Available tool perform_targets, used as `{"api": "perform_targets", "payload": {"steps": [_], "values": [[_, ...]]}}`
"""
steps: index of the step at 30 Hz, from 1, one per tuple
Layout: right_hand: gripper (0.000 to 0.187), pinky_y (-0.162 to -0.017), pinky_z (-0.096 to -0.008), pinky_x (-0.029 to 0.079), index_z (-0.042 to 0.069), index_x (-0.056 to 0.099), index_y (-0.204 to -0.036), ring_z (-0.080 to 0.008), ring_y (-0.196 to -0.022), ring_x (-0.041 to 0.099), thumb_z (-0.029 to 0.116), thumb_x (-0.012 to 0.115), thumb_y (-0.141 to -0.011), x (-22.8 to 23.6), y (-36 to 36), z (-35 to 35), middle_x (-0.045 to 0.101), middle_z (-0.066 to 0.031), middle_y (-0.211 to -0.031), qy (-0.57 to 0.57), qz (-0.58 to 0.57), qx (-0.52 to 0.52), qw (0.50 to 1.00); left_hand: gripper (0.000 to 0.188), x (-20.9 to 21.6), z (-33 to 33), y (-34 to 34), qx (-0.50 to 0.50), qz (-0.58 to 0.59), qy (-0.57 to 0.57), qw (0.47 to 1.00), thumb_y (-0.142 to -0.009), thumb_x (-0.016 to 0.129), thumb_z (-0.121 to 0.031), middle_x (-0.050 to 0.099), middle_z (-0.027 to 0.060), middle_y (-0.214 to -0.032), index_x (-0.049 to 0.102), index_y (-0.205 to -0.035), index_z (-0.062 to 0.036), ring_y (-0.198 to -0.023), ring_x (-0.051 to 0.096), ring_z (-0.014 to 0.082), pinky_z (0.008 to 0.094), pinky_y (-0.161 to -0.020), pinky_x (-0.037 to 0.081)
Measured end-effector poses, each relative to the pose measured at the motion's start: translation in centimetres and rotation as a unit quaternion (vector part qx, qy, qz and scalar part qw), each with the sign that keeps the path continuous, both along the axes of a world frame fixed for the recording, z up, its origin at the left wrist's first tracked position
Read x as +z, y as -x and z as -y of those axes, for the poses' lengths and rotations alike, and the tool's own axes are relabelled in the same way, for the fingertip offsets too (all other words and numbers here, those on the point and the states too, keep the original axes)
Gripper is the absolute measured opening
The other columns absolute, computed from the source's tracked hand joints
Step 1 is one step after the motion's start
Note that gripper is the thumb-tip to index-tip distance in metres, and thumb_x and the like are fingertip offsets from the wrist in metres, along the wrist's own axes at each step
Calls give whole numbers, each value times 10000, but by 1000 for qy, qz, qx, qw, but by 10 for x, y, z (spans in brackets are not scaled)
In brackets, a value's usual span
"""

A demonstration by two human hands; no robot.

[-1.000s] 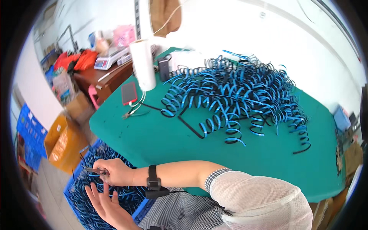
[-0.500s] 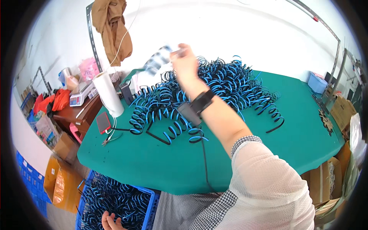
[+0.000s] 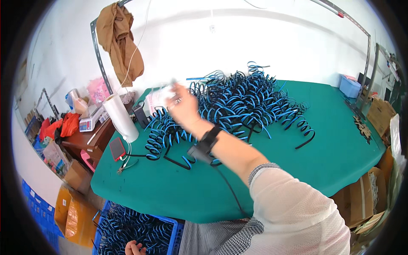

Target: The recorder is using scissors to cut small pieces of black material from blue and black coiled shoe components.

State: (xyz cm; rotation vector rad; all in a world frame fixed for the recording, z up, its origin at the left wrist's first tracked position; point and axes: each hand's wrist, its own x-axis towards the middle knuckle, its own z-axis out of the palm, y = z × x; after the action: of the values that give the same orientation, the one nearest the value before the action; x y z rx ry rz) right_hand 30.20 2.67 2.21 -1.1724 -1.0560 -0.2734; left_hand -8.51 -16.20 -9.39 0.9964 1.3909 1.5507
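Note:
My right hand (image 3: 183, 106) is raised over the left part of a pile of black-and-blue spiral coils (image 3: 242, 97); motion smears its fingers, so whether they hold anything is unclear. A black wrist strap (image 3: 210, 138) with a dark box circles that wrist, and a dark cable trails down from it over the table. At the bottom, my left hand (image 3: 135, 247) shows only curled fingers above a blue crate (image 3: 175, 231) full of similar coils. Whatever those fingers hold is hidden.
The coils lie on a green-covered table (image 3: 289, 170). At its left stand a white film roll (image 3: 121, 117), a dark box (image 3: 139, 114) and a red-edged phone (image 3: 117, 148) with white cables. A light-blue bin (image 3: 350, 86) sits at the far right; cardboard boxes (image 3: 357, 204) flank the right edge.
My right hand has dropped down and left, and the blurred striped strip beside it no longer shows there. A loose coil now rises from the pile's back. My left fingers have shifted slightly right and curled.

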Motion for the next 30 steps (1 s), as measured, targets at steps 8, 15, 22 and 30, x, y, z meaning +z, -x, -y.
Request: {"api": "perform_targets", "payload": {"steps": [8, 15, 22, 30], "values": [[413, -615, -319, 487, 72, 491, -1030, -228, -662, 611, 137, 676, -668, -119, 260, -7, 614, -116, -862, 199, 90, 486, 846, 160, -87, -52, 66, 4, -51, 70, 996, -813, 585, -221, 526, -8, -646, 603, -850, -67, -506, 455, 55, 170, -446, 351], [353, -635, -362, 479, 104, 545, -1009, -280, -712, 608, 189, 652, -684, -166, 317, -12, 632, -97, -857, 353, 279, 524, 723, 219, -201, -57, 165, 118, -58, 328, 935, -779, 588, -225, 596, 9, -792, 629, -912, -56, -618, 532, 72, 200, -516, 448], [359, -547, -331, 474, 54, 547, -996, -227, -591, 602, 147, 688, -680, -170, 310, -22, 613, -113, -746, 398, 276, 458, 746, 198, -329, -135, 124, 21, -266, 381, 885, -713, 558, -189, 640, 130, -810, 672, -825, -71, -771, 618, 265, 344, -722, 481], [427, -535, -188, 424, 43, 538, -1052, -41, -592, 488, 88, 726, -672, -160, 308, -27, 596, -36, -777, 479, 250, 461, 704, 526, -404, -195, 66, -79, -370, 296, 877, -699, 622, -187, 488, 130, -1207, 475, -1188, -64, -1080, 474, 315, 369, -914, 398]]}}
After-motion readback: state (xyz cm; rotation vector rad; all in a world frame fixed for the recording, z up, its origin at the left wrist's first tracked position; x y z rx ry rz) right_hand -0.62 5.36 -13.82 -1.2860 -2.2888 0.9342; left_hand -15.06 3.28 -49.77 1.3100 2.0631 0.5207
